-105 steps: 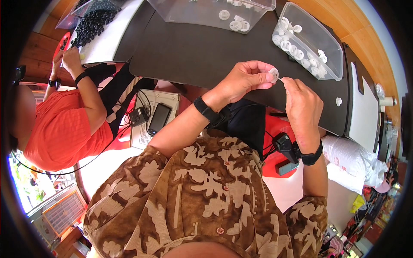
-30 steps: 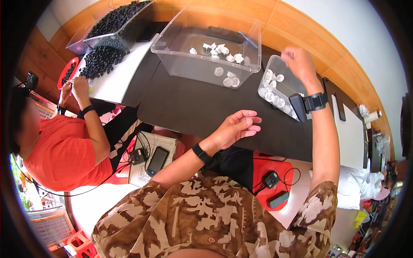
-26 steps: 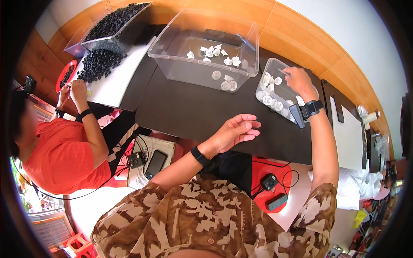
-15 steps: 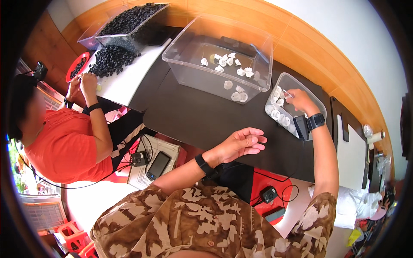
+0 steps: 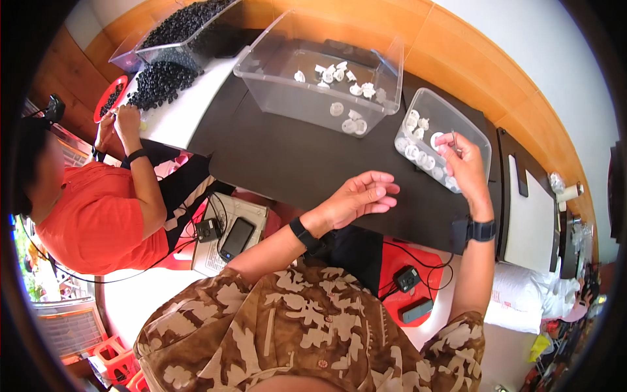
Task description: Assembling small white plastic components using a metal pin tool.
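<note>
Bright, even daylight fills the scene, and the white wall (image 5: 555, 72) at upper right is nearly washed out. Soft glare sits on the clear bin (image 5: 320, 72), shadows are faint. Fisheye distortion bends the counter (image 5: 287, 163) edges, and a black vignette rings the frame.

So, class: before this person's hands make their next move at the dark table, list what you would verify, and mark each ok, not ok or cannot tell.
1. Right hand is over the small clear tray of white parts: ok.
2. Right hand pinches a thin pin-like piece: ok; what kind of piece, cannot tell.
3. Left hand is empty, palm open above the dark table: ok.
4. White parts lie in the large clear bin: ok.
5. The co-worker's hands, at the black parts, are well apart from the tray: ok.
</note>
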`<act>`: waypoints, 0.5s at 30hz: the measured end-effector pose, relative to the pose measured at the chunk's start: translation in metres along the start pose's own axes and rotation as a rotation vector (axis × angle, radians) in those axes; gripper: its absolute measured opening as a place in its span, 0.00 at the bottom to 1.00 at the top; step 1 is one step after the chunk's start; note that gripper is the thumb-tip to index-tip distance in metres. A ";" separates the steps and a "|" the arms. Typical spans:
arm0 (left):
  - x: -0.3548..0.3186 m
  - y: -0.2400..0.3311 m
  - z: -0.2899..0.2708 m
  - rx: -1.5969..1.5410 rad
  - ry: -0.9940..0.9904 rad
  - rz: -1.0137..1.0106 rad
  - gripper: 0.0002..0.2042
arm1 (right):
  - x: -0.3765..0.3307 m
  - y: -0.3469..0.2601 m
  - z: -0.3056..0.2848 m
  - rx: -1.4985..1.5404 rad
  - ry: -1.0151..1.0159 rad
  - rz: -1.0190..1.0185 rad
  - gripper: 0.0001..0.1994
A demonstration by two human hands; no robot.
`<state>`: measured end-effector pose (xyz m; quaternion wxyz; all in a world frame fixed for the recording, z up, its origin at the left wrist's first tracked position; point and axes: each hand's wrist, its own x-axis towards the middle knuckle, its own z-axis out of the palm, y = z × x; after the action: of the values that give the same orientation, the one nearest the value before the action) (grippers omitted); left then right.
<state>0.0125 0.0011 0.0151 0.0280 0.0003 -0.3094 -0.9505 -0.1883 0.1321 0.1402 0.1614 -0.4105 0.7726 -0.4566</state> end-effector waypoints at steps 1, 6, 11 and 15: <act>0.000 0.000 0.002 0.052 0.019 0.044 0.17 | -0.012 -0.005 0.013 0.027 -0.016 0.005 0.04; 0.012 0.006 0.013 0.240 0.047 0.228 0.24 | -0.048 -0.007 0.052 0.174 -0.162 0.030 0.03; 0.015 -0.002 0.006 0.293 0.129 0.288 0.13 | -0.058 0.001 0.074 0.238 -0.187 0.052 0.03; 0.011 0.001 0.005 0.309 0.133 0.297 0.13 | -0.066 -0.007 0.087 0.270 -0.070 0.032 0.08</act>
<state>0.0019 0.0030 0.0199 0.1878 0.0216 -0.4455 -0.8751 -0.0901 0.1317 0.0916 0.2491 -0.3883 0.7047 -0.5391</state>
